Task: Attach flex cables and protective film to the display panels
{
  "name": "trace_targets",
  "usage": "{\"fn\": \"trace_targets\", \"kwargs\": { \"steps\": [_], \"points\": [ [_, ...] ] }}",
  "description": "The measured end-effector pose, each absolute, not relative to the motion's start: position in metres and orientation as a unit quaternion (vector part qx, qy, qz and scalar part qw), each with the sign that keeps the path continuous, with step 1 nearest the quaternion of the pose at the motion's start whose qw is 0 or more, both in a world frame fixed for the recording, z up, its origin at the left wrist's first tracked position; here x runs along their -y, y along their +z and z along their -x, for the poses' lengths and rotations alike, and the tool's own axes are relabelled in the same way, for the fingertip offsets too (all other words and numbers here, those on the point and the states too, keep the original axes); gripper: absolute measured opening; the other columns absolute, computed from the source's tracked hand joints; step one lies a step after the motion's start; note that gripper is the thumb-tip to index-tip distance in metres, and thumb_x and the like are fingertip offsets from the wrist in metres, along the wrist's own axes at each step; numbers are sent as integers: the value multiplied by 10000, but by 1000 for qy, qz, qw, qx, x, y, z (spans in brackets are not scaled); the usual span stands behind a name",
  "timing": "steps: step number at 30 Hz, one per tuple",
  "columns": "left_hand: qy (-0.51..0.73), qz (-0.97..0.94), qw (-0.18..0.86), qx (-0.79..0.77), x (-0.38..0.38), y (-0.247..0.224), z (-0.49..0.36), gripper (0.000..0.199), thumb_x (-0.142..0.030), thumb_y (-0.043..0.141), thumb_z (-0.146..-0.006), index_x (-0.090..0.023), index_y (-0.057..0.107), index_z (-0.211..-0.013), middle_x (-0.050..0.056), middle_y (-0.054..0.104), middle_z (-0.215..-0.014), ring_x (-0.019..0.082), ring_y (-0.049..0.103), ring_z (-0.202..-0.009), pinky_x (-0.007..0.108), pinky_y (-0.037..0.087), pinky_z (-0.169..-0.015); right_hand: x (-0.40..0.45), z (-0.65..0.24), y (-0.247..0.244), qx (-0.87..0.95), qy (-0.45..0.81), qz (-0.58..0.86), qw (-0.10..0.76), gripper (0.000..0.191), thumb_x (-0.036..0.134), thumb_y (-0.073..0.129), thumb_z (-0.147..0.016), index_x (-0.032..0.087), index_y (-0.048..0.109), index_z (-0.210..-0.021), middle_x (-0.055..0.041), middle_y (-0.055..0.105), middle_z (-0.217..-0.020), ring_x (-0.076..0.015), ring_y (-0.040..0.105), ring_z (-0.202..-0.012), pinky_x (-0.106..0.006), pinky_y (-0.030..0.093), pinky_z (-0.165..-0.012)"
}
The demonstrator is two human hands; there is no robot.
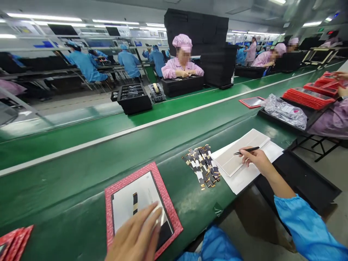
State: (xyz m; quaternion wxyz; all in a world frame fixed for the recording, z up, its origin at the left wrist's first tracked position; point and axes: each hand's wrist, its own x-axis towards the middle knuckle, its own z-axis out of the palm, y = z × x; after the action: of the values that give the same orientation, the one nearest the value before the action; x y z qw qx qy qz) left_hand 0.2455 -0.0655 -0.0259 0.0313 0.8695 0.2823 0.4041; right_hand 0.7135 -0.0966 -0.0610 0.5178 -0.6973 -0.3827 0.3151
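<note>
My left hand [137, 235] is over the lower part of a flat screen panel [123, 204], its fingers stretched out and slightly blurred. The panel lies in a pink foam frame [168, 203]. A short dark flex cable strip [135, 203] with a tan band rests on the panel, just beyond my fingers. Black tweezers [250, 150] are gripped in my right hand [257, 161], their tips pointing left above a pale, flat sheet [239, 159]. White paper [268, 154] lies under that sheet. Between my hands is a loose pile of flex cables [203, 165].
Red foam frames [16, 241] are stacked at the lower left, with more red frames [307, 98] near a co-worker at right. A plastic bag [285, 110] sits in a black tray. Across the green bench [163, 139], a person in pink works beside black bins [134, 99] and a tape dispenser [157, 92].
</note>
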Motion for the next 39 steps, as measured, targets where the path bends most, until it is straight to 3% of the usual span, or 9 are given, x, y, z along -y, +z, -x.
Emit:
{"fn": "trace_targets", "kwargs": {
  "steps": [4,10,18,28,39],
  "points": [
    [248,-945,-15,-212,41,-17,-319,537,-250,590,-837,-411,518,-1344,-17,688,-1261,302,727,-1017,488,682,-773,92,-724,-72,411,351,684,490,285,537,624,-752,258,641,-808,-85,716,-787,-218,688,-585,-286,485,-419],
    [217,-971,-34,-93,-8,-35,-447,406,-128,669,-784,-238,591,-1167,69,711,-1173,266,718,-1041,398,650,-837,93,-724,-79,430,331,675,500,258,502,624,-778,253,638,-844,-65,714,-745,-201,687,-556,-263,465,-395],
    [264,-961,-50,-69,-28,-76,-516,329,-205,571,-916,-283,549,-1235,51,685,-1244,214,719,-1064,312,639,-791,94,-726,-83,444,323,668,503,290,519,599,-816,242,636,-891,-64,715,-753,-204,700,-557,-263,483,-398],
    [128,-984,7,-126,-25,-80,-513,410,-215,476,-985,-279,442,-1388,27,524,-1468,239,582,-1264,397,542,-993,95,-734,-84,455,342,671,475,325,530,628,-837,206,621,-864,-26,713,-689,-169,697,-529,-205,492,-376],
    [100,-984,48,-140,-23,-78,-512,421,-226,418,-1008,-293,420,-1424,10,469,-1512,235,523,-1292,392,483,-1022,95,-736,-79,461,338,677,463,239,408,630,-873,171,645,-841,-2,741,-652,-66,586,-381,-145,384,-340]
  ]
}}
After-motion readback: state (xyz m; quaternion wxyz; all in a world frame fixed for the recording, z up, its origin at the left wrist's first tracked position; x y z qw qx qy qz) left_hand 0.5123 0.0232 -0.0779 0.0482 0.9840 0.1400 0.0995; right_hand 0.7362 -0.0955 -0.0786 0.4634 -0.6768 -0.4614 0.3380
